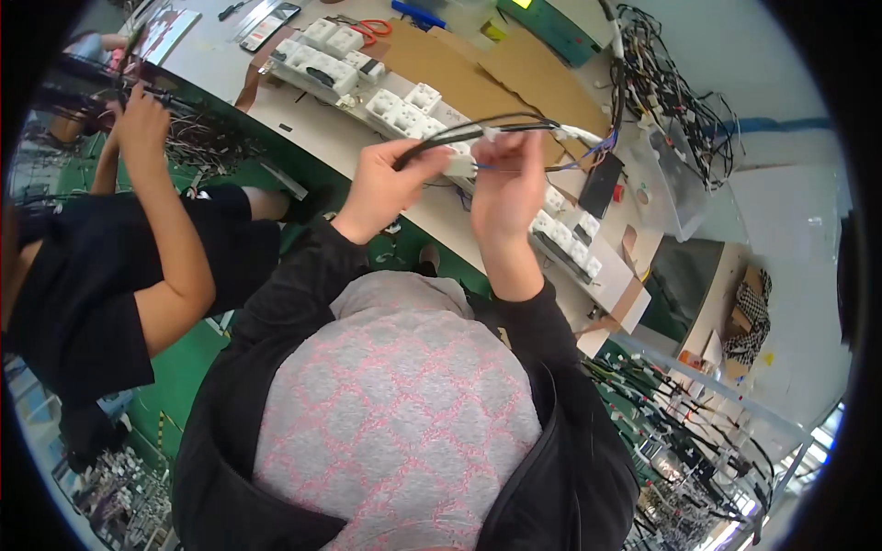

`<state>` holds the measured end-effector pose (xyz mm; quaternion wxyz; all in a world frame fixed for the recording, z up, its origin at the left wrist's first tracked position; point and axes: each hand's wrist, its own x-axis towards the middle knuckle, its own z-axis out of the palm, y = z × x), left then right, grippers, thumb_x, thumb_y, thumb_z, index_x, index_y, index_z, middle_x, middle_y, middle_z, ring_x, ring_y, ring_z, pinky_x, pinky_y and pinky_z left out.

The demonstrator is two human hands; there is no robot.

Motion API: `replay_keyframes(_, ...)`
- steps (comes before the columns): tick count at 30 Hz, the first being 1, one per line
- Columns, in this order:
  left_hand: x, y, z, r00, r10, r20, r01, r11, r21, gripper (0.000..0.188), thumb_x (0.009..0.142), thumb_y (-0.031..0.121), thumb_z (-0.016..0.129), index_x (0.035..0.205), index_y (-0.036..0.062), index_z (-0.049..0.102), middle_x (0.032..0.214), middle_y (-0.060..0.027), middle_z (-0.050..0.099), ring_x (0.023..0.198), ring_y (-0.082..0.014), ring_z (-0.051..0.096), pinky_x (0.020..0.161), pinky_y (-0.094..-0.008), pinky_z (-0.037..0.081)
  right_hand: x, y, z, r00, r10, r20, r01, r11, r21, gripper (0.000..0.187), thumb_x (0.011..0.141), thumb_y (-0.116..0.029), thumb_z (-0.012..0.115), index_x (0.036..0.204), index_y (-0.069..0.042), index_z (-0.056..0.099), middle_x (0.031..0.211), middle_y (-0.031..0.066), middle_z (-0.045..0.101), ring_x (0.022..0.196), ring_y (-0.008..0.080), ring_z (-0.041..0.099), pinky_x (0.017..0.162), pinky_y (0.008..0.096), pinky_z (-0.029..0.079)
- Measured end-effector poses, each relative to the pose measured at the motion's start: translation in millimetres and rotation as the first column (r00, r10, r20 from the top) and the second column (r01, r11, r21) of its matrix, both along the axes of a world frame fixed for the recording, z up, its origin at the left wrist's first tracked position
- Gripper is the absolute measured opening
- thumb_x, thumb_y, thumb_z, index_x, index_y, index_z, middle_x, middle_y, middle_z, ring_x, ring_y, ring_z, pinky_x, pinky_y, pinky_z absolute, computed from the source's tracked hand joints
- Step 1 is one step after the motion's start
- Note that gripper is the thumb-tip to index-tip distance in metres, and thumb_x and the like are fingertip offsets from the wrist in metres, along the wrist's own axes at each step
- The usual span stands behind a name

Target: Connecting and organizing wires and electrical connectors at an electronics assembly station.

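Both of my hands are raised over the front of the workbench. My left hand (384,191) is closed, its fingers pinching a white plug connector (459,165) and the black cables (459,131) that loop out beside it. My right hand (508,195) pinches the harness from the other side, fingertips close together on thin wires (551,169) and the cable near the plug. The cables lead right to a white-wrapped section (581,135). Exactly which wire sits between the right fingertips is hard to make out.
White connector blocks (395,112) stand in a row on a long board under my hands. Behind lie cardboard (450,60), orange-handled scissors (372,32) and a green box (556,32). Cable bundles (661,83) hang at right. A co-worker's arm (165,202) is at left.
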<state>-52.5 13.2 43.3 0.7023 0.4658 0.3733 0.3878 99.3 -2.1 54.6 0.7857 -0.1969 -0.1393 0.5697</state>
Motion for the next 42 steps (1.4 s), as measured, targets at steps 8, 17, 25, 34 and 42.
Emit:
replay_keyframes(8, -66, 32, -22, 0.950, 0.306, -0.059, -0.304, 0.952, 0.043, 0.018, 0.091, 0.015, 0.070, 0.100, 0.0000, 0.070, 0.064, 0.0051, 0.054, 0.046, -0.0028, 0.041, 0.042, -0.0211, 0.028, -28, 41, -11, 0.591, 0.442, 0.675, -0.328, 0.896, -0.300, 0.028, 0.090, -0.018, 0.070, 0.107, 0.004, 0.066, 0.107, 0.0117, 0.068, 0.092, 0.0195, 0.070, 0.071, 0.0292, 0.057)
replay_keyframes(17, -98, 37, -70, 0.916, 0.396, 0.070, -0.371, 0.899, -0.232, 0.019, 0.093, 0.019, 0.069, 0.100, 0.0022, 0.063, 0.060, 0.0055, 0.047, 0.043, -0.0041, 0.041, 0.040, -0.0205, 0.024, -32, 82, -49, 0.333, 0.786, 0.520, -0.532, 0.613, -0.585, 0.029, 0.090, -0.014, 0.069, 0.113, 0.002, 0.064, 0.102, 0.0107, 0.069, 0.087, 0.0169, 0.069, 0.071, 0.0286, 0.056)
replay_keyframes(25, -123, 37, -88, 0.947, 0.312, 0.080, -0.285, 0.927, -0.244, 0.017, 0.096, 0.019, 0.065, 0.100, 0.0026, 0.062, 0.063, 0.0054, 0.043, 0.041, -0.0036, 0.036, 0.039, -0.0222, 0.020, 4, 97, -66, 0.737, 0.614, -0.283, -0.676, 0.685, -0.274, 0.096, 0.090, -0.070, 0.050, 0.138, 0.012, 0.039, 0.091, 0.0123, 0.065, 0.076, 0.0217, 0.068, 0.075, 0.0339, 0.061)
replay_keyframes(34, -119, -47, -182, 0.996, 0.074, 0.040, -0.059, 0.957, -0.283, 0.015, 0.094, 0.012, 0.064, 0.096, -0.0031, 0.060, 0.083, -0.0035, 0.061, 0.044, -0.0060, 0.045, 0.041, -0.0225, 0.034, -84, 131, -94, 0.933, 0.298, -0.202, -0.360, 0.792, -0.494, 0.067, 0.096, -0.053, 0.055, 0.121, 0.008, 0.051, 0.113, 0.0205, 0.064, 0.096, 0.0264, 0.070, 0.076, 0.0349, 0.063)
replay_keyframes(42, -105, -40, -206, 0.999, -0.021, 0.038, 0.028, 0.977, -0.211, 0.014, 0.094, 0.012, 0.064, 0.094, -0.0014, 0.060, 0.069, -0.0012, 0.056, 0.044, -0.0073, 0.046, 0.042, -0.0242, 0.035, -107, 136, -77, 0.781, 0.605, 0.154, -0.426, 0.696, -0.578, 0.029, 0.091, -0.022, 0.071, 0.104, 0.001, 0.060, 0.109, 0.0176, 0.066, 0.094, 0.0205, 0.069, 0.071, 0.0303, 0.062)
